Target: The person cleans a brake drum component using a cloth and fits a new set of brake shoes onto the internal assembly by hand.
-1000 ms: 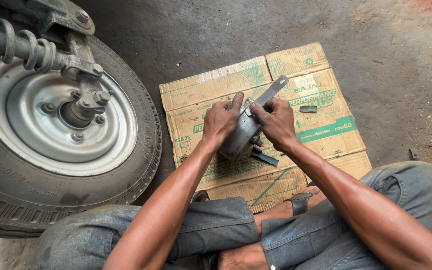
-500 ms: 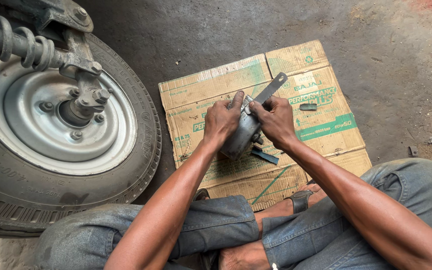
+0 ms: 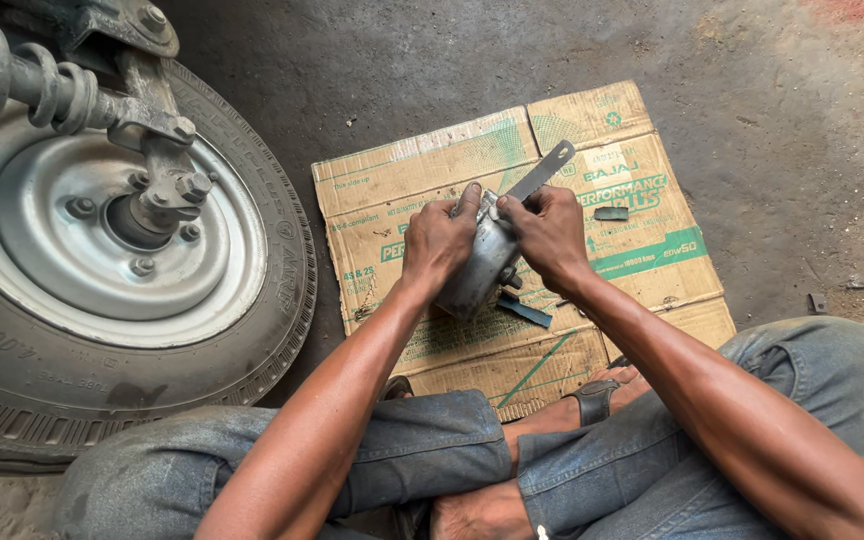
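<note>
Unmoved since earlier, both hands, left hand [image 3: 439,243] and right hand [image 3: 549,233], grip the grey metal cylinder [image 3: 479,268] over the flattened cardboard [image 3: 642,250]; wheel [image 3: 102,270] left of it.

**Hidden and cut off**

Metal cylinder [image 3: 479,268] largely covered by left hand [image 3: 439,245] and right hand [image 3: 550,237]. Wheel [image 3: 102,260] cropped at left edge. Small dark piece [image 3: 611,213] near cardboard's [image 3: 642,290] right edge: too small to identify.

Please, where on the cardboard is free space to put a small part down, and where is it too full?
Free: the cardboard strip above the left hand, and its corner right of the small flat piece. Crowded: the middle, where both hands grip the metal cylinder, and beside the right hand.
</note>
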